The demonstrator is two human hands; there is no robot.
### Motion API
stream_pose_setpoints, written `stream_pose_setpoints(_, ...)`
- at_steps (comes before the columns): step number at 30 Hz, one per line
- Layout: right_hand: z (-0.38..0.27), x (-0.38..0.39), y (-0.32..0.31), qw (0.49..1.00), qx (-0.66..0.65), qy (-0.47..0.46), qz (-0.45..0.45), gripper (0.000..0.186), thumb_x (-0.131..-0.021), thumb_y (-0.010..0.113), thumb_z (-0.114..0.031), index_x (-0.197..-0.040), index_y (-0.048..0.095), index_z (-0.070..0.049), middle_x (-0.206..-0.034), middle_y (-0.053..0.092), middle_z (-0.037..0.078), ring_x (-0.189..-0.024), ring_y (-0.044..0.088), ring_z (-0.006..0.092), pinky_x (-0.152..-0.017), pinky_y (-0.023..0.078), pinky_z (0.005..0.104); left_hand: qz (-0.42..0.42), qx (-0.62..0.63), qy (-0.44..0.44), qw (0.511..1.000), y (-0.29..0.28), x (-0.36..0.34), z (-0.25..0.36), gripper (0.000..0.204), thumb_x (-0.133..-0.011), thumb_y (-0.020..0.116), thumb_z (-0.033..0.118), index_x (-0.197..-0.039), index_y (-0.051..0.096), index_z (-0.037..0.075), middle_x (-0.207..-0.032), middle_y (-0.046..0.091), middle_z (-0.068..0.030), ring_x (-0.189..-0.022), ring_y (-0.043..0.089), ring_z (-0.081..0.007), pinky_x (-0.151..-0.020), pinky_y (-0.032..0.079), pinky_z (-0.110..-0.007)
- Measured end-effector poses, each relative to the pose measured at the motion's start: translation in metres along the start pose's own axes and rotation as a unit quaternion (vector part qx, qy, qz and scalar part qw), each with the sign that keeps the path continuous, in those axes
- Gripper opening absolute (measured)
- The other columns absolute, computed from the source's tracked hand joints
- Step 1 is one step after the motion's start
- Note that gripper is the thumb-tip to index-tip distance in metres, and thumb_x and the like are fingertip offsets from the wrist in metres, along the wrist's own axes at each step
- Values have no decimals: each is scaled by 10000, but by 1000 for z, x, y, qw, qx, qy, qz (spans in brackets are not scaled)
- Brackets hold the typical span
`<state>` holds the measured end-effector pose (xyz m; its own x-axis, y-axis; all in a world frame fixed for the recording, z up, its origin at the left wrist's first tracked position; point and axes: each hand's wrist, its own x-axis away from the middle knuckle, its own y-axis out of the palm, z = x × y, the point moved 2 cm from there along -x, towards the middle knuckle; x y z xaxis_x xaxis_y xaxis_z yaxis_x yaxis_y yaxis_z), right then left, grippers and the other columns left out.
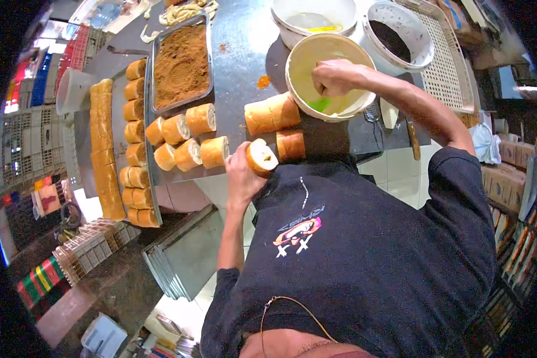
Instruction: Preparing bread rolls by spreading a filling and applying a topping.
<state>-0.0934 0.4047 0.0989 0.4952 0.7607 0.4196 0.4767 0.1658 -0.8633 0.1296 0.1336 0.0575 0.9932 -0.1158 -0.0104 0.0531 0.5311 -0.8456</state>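
Two hands at work: the left hand [240, 173] grips a cut golden bread roll [261, 157] near the table edge, while the right hand [334, 77], fingers curled, dips into a cream plastic bucket [298, 59] farther right.

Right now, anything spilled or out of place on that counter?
One small thing: an orange smear on the bare metal counter, between the tray of brown powder and the cream bucket. A fainter speck lies farther up. The bread pieces sit in tidy rows.
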Motion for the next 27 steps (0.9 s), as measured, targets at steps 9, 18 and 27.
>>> stream_pose_setpoints(9, 20, 100, -59, 921, -368, 55, 113, 165, -847, 741, -105, -938, 747, 33, -668, 670, 15, -548, 579, 93, -509, 467, 239, 135, 388, -41, 911, -40, -27, 53, 867, -592, 963, 183, -1272, 459, -5, -1149, 591, -114, -1090, 594, -202, -966, 502, -346)
stream_pose_setpoints(18, -112, 128, -25, 855, -278, 22, 437, 314, -781, 738, 61, -1049, 776, -98, -963, 703, 84, -855, 686, 200, -746, 555, 292, 165, 282, 84, 941, -88, -82, 103, 867, -578, 938, 179, -1283, 451, 39, -1101, 696, -139, -1009, 702, -265, -902, 555, -364)
stream_pose_setpoints(27, -116, 130, -24, 836, -178, -33, 518, 397, -713, 717, 68, -1031, 799, -156, -958, 703, 68, -850, 668, 222, -739, 558, 335, 92, 307, 93, 943, -98, -76, 97, 948, -573, 930, 139, -1340, 378, 57, -1121, 670, -147, -1027, 695, -286, -885, 556, -361)
